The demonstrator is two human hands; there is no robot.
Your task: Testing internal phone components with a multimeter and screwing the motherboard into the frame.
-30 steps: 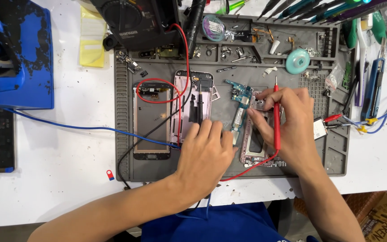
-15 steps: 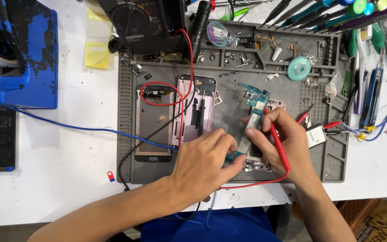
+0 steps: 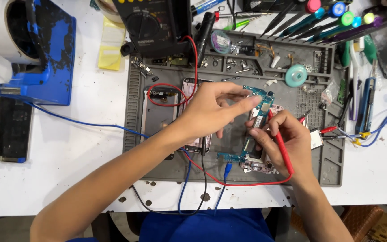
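On one grey mat, right hand gripping one red probe, left hand seemingly pinching one circuit board.

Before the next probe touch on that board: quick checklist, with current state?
1. Red probe gripped in right hand: ok, held like a pen, tip toward the circuit board.
2. Probe tip on a pad: cannot tell, the contact point is too small to see.
3. Left hand steadying the board: cannot tell; its fingertips reach the board's upper end, but contact is unclear.
4. Black probe in hand: cannot tell, hidden under the left hand.
5. Multimeter in view, red lead running to it: ok; the dial setting is unreadable.
6. Board lying on the grey mat: ok.
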